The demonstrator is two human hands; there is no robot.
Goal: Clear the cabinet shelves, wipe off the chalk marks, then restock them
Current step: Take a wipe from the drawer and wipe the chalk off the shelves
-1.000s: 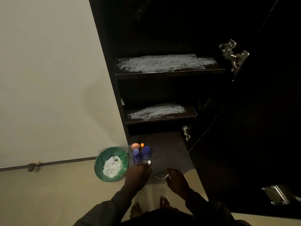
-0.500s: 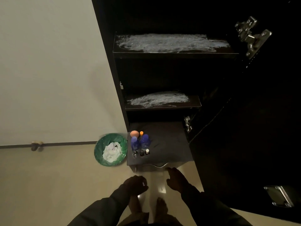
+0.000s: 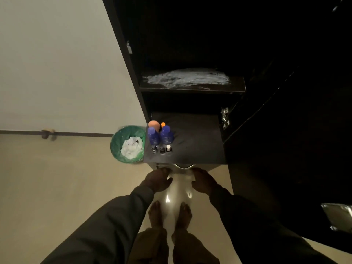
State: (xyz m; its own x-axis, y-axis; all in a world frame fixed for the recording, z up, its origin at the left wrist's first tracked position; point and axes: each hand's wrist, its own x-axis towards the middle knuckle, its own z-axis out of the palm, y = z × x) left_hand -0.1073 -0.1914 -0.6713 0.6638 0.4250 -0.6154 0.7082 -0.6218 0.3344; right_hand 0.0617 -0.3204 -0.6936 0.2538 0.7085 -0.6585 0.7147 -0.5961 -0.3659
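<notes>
A dark cabinet stands open before me. One shelf [image 3: 236,86] is smeared with white chalk marks [image 3: 187,79]. Below it, a dark ledge [image 3: 198,143] carries two blue bottles [image 3: 166,135], an orange ball-shaped item [image 3: 154,124], an orange cap [image 3: 163,124] and three small vials [image 3: 162,150] at its left side. My left hand [image 3: 159,180] and right hand [image 3: 202,181] hover palm down just in front of the ledge's front edge. Both hold nothing, with relaxed fingers.
A green bin [image 3: 116,143] with crumpled white wipes [image 3: 132,147] stands on the floor left of the cabinet. The open cabinet door with a metal hinge [image 3: 225,117] is on the right. A curved metal handle [image 3: 183,166] sits under the ledge. My bare feet [image 3: 170,214] stand below.
My left hand has drawn back from the vials to the front of the ledge, and the right hand has lifted slightly. The view has tilted down, so the upper chalked shelf is out of sight.
</notes>
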